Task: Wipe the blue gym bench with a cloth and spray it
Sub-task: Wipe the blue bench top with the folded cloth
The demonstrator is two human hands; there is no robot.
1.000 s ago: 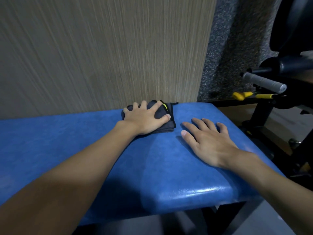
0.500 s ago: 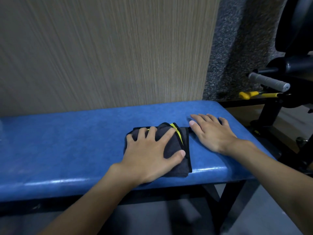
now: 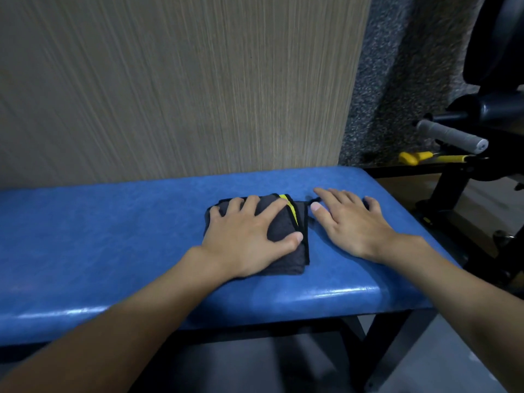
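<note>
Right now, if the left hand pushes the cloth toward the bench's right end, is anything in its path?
Yes: the right hand lies flat on the bench just right of the cloth, which the left hand presses flat. Nothing else shows there.

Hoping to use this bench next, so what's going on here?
A person is wiping the blue bench with a folded dark cloth. Their left hand presses flat on the cloth, near the bench's right end, while the right hand rests flat on the bare padding just beside it.
</note>
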